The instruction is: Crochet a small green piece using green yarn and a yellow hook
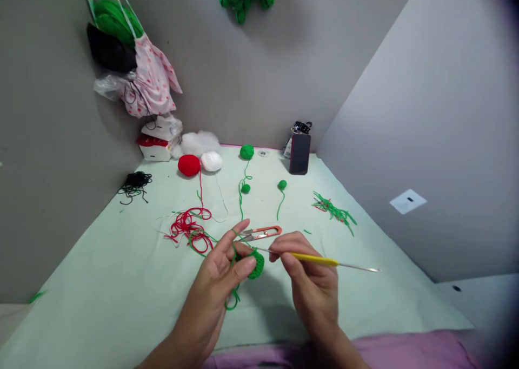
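Observation:
Between the thumb and fingers of my left hand (221, 274) is a small round green crochet piece (256, 265). Green yarn runs over the raised index finger, and a loop of it hangs below the hand. My right hand (310, 282) grips a crochet hook (314, 258) by its yellow handle, pen-like. One metal end of the hook reaches the top edge of the green piece; the other points out to the right. Just beyond my hands lie orange-handled thread snips (263, 232), partly behind the left fingers. A green yarn ball (247, 152) at the back trails a strand toward me.
Red yarn (188, 165) and white yarn (211, 162) balls stand before white stuffing (199, 142). Tangled red yarn (188, 225) lies left of my hands. Small green balls (283, 185), green scraps (334, 211), black yarn (135, 184) and a phone (299, 154) surround the middle.

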`<state>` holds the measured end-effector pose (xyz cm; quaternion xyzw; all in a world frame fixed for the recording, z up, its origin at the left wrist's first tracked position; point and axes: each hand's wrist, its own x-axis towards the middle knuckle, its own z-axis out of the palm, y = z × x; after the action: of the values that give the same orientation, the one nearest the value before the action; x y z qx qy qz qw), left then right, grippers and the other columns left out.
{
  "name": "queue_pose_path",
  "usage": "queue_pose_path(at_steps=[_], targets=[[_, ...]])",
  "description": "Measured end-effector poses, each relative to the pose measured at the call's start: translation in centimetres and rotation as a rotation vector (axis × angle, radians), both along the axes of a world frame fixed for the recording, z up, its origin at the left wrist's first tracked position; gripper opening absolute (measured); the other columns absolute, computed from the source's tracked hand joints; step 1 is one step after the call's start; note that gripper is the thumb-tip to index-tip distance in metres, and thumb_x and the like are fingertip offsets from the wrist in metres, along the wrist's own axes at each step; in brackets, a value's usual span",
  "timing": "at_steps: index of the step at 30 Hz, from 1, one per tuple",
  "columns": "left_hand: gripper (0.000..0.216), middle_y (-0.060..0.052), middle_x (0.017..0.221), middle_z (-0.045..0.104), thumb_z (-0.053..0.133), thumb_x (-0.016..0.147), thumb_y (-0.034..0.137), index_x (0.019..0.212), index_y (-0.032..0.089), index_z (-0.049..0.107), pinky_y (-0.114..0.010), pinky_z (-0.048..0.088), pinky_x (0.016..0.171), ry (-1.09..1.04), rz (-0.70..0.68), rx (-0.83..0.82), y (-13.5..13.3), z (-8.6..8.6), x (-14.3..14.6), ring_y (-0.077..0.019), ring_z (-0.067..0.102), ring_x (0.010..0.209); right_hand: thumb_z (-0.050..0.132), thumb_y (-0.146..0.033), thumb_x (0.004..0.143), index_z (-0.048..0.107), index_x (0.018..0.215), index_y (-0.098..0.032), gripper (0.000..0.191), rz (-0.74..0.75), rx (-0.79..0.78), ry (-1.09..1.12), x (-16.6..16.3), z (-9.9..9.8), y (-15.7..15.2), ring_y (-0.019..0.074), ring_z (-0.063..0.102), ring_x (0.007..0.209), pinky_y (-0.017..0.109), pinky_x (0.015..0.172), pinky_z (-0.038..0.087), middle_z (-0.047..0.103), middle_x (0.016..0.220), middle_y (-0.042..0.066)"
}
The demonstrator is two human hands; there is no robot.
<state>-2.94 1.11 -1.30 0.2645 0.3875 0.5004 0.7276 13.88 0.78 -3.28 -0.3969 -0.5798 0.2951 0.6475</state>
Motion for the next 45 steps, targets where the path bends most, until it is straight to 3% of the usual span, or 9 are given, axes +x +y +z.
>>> queue_pose_path(at_steps=[6, 11, 22, 26, 31, 35, 37, 42, 45], targets=[[0.047, 0.0, 0.088, 0.066, 0.093, 0.08, 0.033, 0.126, 0.029, 0.085, -0.026, 0.046, 0.076, 0.006, -0.074, 0.016, 0.3, -0.1, -0.4, -0.0156, 0.057, 0.08, 0.074, -0.04, 0.101, 0.085, 0.092, -0.027, 0.019, 0.139, -0.142, 0.216, 0.6, 0.4, 0.2, 0.0186, 0.062, 0.069, 0.035, 0.071, 0.051, 0.07, 0.075, 0.002], [0.062, 0.003, 0.085, 0.062, 0.093, 0.08, 0.029, 0.139, 0.033, 0.077, -0.029, 0.051, 0.094, 0.131, 0.043, 0.101, -0.1, -0.3, 0.4, -0.0175, 0.062, 0.091, 0.076, -0.036, 0.101, 0.088, 0.099, -0.03, 0.013, 0.111, -0.079, 0.086, -0.3, 0.0, 0.0, 0.0223, 0.071, 0.092, 0.036, 0.084, 0.057, 0.079, 0.092, 0.005], [0.053, -0.001, 0.092, 0.076, 0.092, 0.083, 0.033, 0.135, 0.031, 0.08, -0.03, 0.053, 0.091, 0.109, -0.072, 0.119, -0.2, -0.7, 0.2, -0.0199, 0.068, 0.093, 0.076, -0.036, 0.101, 0.087, 0.098, -0.03, 0.013, 0.162, -0.114, 0.104, -0.4, -0.1, 0.4, 0.024, 0.077, 0.096, 0.039, 0.089, 0.063, 0.084, 0.095, 0.005], [0.048, 0.0, 0.09, 0.075, 0.094, 0.082, 0.033, 0.128, 0.029, 0.083, -0.03, 0.053, 0.089, 0.083, 0.005, 0.072, -0.1, -1.2, 0.6, -0.0192, 0.067, 0.091, 0.068, -0.026, 0.105, 0.086, 0.108, -0.031, 0.019, 0.076, -0.01, -0.056, -0.8, -0.1, -0.4, 0.0229, 0.076, 0.091, 0.037, 0.081, 0.063, 0.083, 0.095, 0.006], [0.048, -0.004, 0.097, 0.078, 0.096, 0.08, 0.034, 0.125, 0.027, 0.085, -0.028, 0.051, 0.092, -0.101, -0.12, 0.002, 0.3, -0.9, 0.7, -0.0198, 0.067, 0.098, 0.07, -0.011, 0.1, 0.078, 0.136, -0.037, 0.045, -0.068, 0.229, -0.467, -0.2, -0.9, -1.3, 0.0266, 0.076, 0.104, 0.04, 0.085, 0.064, 0.081, 0.116, 0.01], [0.043, 0.0, 0.086, 0.07, 0.097, 0.075, 0.032, 0.117, 0.025, 0.088, -0.019, 0.046, 0.071, -0.104, -0.103, -0.108, 0.9, -0.5, 0.1, -0.0112, 0.057, 0.076, 0.064, -0.015, 0.105, 0.084, 0.115, -0.033, 0.028, -0.003, 0.052, -0.107, 0.2, -0.5, -0.8, 0.02, 0.071, 0.085, 0.033, 0.075, 0.06, 0.079, 0.095, 0.004], [0.043, 0.002, 0.084, 0.067, 0.098, 0.074, 0.032, 0.116, 0.027, 0.089, -0.019, 0.045, 0.069, -0.042, -0.051, -0.075, 1.0, -0.5, 0.0, -0.0104, 0.055, 0.073, 0.066, -0.023, 0.106, 0.084, 0.104, -0.031, 0.02, 0.061, -0.024, 0.06, 0.1, -0.1, -0.4, 0.0182, 0.068, 0.08, 0.032, 0.073, 0.057, 0.077, 0.089, 0.003], [0.042, -0.002, 0.094, 0.077, 0.093, 0.081, 0.037, 0.123, 0.033, 0.086, -0.033, 0.049, 0.101, 0.119, -0.076, 0.145, 0.3, -0.6, 0.5, -0.0249, 0.067, 0.107, 0.075, -0.03, 0.102, 0.087, 0.099, -0.03, 0.013, 0.143, -0.09, 0.106, -0.4, 0.1, 0.2, 0.0206, 0.072, 0.093, 0.034, 0.084, 0.059, 0.082, 0.095, 0.004], [0.039, -0.004, 0.106, 0.08, 0.089, 0.084, 0.036, 0.123, 0.034, 0.087, -0.04, 0.043, 0.114, 0.242, -0.084, 0.225, 0.1, -0.5, 0.4, -0.031, 0.066, 0.121, 0.079, -0.036, 0.099, 0.087, 0.096, -0.031, 0.011, 0.152, -0.18, 0.233, 0.0, -0.1, 0.3, 0.016, 0.068, 0.082, 0.028, 0.076, 0.055, 0.08, 0.089, 0.001]])
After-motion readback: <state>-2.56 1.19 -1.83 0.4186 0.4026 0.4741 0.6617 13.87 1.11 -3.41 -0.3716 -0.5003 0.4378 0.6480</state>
